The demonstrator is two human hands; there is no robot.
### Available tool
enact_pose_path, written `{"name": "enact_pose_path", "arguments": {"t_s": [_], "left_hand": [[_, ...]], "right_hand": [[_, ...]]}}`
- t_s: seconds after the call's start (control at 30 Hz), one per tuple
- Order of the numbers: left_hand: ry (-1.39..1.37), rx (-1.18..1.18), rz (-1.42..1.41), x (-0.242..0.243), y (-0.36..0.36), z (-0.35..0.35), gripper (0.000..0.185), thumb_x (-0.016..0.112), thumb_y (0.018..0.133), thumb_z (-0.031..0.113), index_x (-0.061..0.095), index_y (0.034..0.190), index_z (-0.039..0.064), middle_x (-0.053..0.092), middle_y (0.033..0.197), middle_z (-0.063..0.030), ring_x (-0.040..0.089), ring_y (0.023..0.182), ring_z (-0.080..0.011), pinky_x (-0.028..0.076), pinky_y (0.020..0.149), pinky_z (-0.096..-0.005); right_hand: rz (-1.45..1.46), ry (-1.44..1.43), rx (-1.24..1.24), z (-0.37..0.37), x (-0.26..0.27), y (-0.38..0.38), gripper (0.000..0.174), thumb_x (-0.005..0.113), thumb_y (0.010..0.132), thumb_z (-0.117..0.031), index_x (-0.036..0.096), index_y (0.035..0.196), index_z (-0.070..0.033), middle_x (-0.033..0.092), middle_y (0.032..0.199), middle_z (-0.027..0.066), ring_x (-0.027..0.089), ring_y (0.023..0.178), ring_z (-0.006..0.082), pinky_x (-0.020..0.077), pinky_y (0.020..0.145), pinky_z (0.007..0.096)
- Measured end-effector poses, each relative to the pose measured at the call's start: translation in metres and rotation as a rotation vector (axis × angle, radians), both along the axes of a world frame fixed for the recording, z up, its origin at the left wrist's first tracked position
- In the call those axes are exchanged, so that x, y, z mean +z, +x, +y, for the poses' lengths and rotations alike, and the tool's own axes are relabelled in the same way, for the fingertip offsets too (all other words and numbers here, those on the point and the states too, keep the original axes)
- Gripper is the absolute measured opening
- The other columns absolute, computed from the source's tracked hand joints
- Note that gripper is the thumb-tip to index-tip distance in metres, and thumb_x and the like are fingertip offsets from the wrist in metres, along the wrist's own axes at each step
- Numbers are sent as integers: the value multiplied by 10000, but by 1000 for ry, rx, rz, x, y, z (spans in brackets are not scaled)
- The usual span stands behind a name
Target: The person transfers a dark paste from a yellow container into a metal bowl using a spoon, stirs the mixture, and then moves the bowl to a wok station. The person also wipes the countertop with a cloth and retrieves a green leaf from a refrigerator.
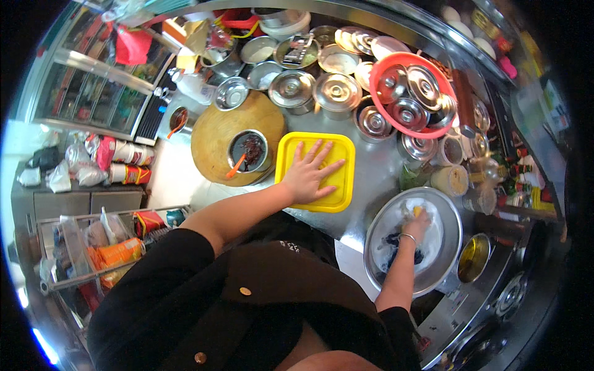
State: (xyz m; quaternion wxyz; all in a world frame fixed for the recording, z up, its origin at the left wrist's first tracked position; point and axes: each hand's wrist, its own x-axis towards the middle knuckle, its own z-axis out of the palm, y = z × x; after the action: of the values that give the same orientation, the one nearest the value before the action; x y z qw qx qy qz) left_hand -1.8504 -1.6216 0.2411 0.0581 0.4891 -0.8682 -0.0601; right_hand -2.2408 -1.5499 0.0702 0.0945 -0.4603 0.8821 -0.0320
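Observation:
My left hand point(310, 175) lies flat with spread fingers on a yellow square plastic lid or tray point(341, 195) at the counter's near edge. To the right, my right hand point(416, 225) reaches into a large steel basin point(452, 259) of sudsy water, its fingers around something yellow that looks like a sponge. Dark patches show in the suds around that wrist. Left of the yellow plastic piece, a steel pot of dark sauce point(250, 147) with an orange spoon point(237, 166) stands on a round wooden chopping block point(209, 134).
Lidded steel pots point(337, 92) and bowls point(232, 93) line the back of the counter. A red plastic basin point(378, 69) holds several steel lids. Jars point(449, 180) stand behind the wash basin, and a steel pot of yellow liquid point(474, 257) is at its right.

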Motion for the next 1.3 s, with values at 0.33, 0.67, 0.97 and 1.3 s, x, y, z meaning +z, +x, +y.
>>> {"name": "enact_pose_path", "arguments": {"t_s": [0.33,0.67,0.97,1.3], "left_hand": [[-62,20,68,-14,5,6,636,459,867,556,361,1433,284,237,1511,-176,179,1407,-372,121,1071,-639],[-123,237,419,5,49,44,633,628,835,268,373,1379,70,378,1415,-178,303,1347,-351,204,1098,-519],[1195,1130,1428,-22,79,56,464,663,849,214,497,1217,-16,592,1125,-131,558,1075,-253,451,921,-399],[1057,1064,1377,-34,88,59,482,695,836,217,491,1212,-4,587,1159,-93,590,1040,-196,471,932,-368]], "right_hand": [[-91,60,-276,27,48,-13,379,442,933,-306,676,908,-9,668,940,215,634,876,388,493,753,468],[158,42,-191,45,65,2,426,523,888,-388,572,1153,-57,598,1129,195,615,966,360,473,856,497],[235,168,-166,58,91,-12,360,628,811,-406,701,976,-95,646,1049,128,615,993,322,447,875,554],[144,61,-122,52,135,20,425,652,795,-288,593,1180,-118,501,1306,195,513,1155,380,416,938,511]]}}
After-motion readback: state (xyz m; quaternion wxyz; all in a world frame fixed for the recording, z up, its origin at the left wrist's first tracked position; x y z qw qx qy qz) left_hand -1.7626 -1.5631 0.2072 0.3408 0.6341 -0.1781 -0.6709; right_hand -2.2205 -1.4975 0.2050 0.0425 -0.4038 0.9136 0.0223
